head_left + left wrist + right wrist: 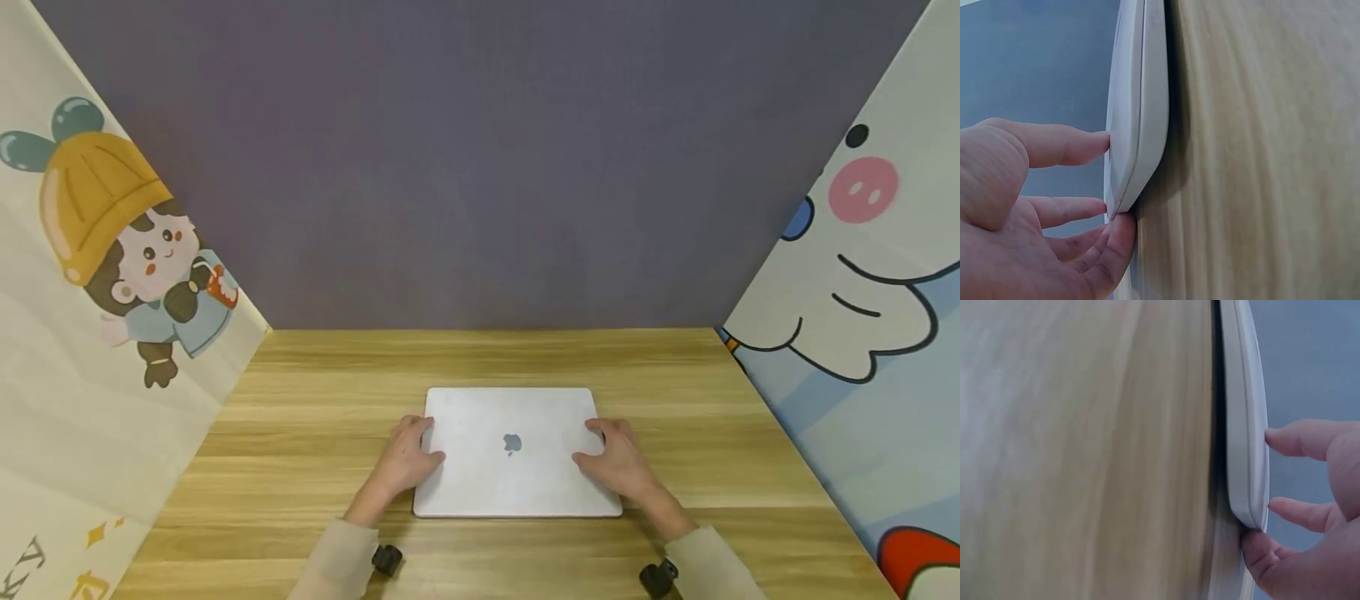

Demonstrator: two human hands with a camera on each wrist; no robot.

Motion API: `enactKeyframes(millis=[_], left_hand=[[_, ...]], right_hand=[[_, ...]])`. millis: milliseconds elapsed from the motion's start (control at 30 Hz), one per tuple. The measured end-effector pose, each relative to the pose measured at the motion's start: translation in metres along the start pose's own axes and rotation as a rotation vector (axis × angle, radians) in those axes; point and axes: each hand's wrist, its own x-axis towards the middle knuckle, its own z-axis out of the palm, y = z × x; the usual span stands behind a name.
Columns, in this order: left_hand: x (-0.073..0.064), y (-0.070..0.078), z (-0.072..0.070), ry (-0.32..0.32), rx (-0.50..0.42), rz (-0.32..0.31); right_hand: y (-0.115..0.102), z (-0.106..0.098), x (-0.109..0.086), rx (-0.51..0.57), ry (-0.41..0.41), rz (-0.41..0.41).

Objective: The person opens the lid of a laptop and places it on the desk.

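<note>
A closed silver laptop (480, 483) with a dark apple logo lies flat on the wooden table, logo side up. My left hand (405, 454) grips its left side, thumb on the lid and other fingers along the edge. At the opposite side, my right hand (618, 460) holds it in the same way. In the left wrist view, fingers of the left hand (1054, 225) pinch round the laptop's corner (1129, 137), one fingertip low beside the table. The right wrist view has the right hand (1316, 519) at the laptop's other side (1247, 425), a finger curled under its corner.
Wood-grain table (337, 367) surrounds the laptop. A dark grey panel (480, 167) rises behind it. Printed cartoon panels stand at the left (45, 350) and right (900, 417). A small black camera (387, 560) sits by the left cuff, another (658, 577) by the right.
</note>
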Motion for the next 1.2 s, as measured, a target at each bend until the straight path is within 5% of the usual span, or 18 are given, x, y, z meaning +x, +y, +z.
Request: enactKeyframes(millis=[1200], left_hand=[[-0.011, 0.006, 0.007, 0.015, 0.083, 0.001]], right_hand=[[0.010, -0.007, 0.004, -0.026, -0.052, -0.094]])
